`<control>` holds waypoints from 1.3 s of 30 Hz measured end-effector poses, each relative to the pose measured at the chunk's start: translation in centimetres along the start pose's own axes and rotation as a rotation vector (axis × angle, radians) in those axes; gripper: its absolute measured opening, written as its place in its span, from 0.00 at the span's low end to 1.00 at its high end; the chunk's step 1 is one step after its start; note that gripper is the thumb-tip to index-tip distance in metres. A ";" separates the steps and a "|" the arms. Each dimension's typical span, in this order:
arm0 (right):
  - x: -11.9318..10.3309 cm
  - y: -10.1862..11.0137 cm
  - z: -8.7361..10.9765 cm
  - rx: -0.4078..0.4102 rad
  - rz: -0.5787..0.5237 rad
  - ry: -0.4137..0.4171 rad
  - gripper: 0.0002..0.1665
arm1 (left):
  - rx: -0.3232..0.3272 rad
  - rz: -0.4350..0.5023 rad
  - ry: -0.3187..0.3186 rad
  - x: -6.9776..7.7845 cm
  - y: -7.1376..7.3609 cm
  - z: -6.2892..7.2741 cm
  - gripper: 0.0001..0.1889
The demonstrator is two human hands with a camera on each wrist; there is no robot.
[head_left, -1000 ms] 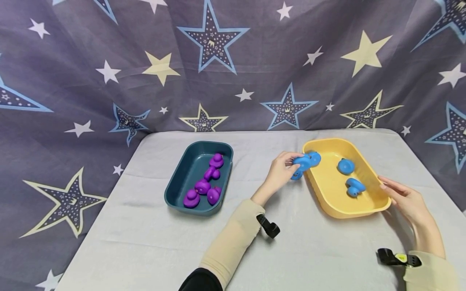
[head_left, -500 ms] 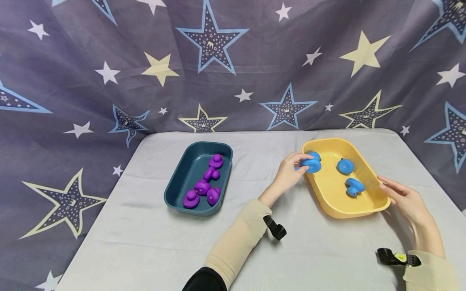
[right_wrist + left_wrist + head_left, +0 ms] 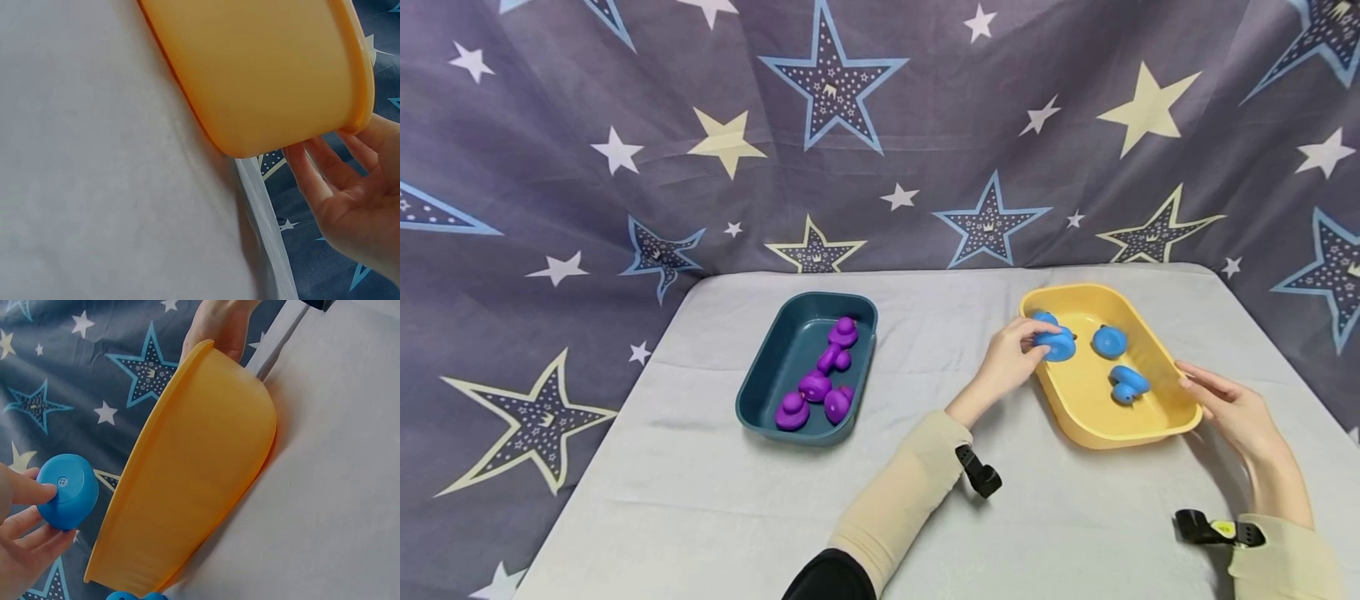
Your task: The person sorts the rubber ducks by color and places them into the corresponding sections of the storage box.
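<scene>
My left hand (image 3: pixel 1009 357) pinches a blue toy duck (image 3: pixel 1058 345) over the left rim of a yellow basin (image 3: pixel 1090 425). In the left wrist view the duck's flat underside (image 3: pixel 64 487) faces the camera, with the thumb against it. Another blue shape (image 3: pixel 1043 317) peeks out behind the fingers at the basin's far left corner; I cannot tell whether it is inside. Two more blue ducks lie in the basin, one base-up (image 3: pixel 1108 341) and one tipped on its side (image 3: pixel 1127 385). My right hand (image 3: pixel 1236 417) touches the basin's right near corner, fingers extended along its outside wall.
Left of the basin stands a dark teal basin (image 3: pixel 760 367) with several purple ducks (image 3: pixel 815 386) in it. Blue pieces (image 3: pixel 123 596) show at the bottom of the left wrist view, outside the yellow wall. A star-printed cloth (image 3: pixel 880 125) hangs behind the white-covered table (image 3: pixel 700 500).
My left hand has carried the blue duck rightward, from outside the yellow basin's left edge to over its inside. The right hand stays at the basin's corner.
</scene>
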State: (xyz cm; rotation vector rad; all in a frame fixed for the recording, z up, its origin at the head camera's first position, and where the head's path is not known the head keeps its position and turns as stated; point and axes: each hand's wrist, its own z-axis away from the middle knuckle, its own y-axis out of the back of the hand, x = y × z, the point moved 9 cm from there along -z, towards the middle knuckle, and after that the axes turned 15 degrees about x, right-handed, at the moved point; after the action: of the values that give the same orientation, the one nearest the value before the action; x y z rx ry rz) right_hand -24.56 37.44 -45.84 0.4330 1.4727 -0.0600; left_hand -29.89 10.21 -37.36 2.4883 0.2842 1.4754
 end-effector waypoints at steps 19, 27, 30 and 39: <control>-0.5 -0.2 0.4 0.006 -0.010 0.005 0.22 | -0.091 -0.087 -0.012 -0.4 -2.1 0.2 0.13; -0.4 -0.1 0.3 0.019 0.022 -0.004 0.23 | -0.126 -0.113 -0.025 -0.6 -2.6 0.0 0.13; -0.5 -0.2 0.3 0.011 -0.009 -0.001 0.22 | -0.136 -0.113 -0.027 -0.7 -2.7 -0.1 0.13; -0.6 -0.2 0.3 0.010 -0.031 0.009 0.21 | -0.130 -0.059 -0.031 -0.9 -2.3 0.0 0.16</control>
State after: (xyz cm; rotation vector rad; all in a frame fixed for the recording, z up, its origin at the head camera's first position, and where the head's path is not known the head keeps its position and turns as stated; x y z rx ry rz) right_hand -24.37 37.04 -45.28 0.4192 1.4889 -0.0900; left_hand -30.44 12.17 -38.80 2.3778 0.2457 1.3856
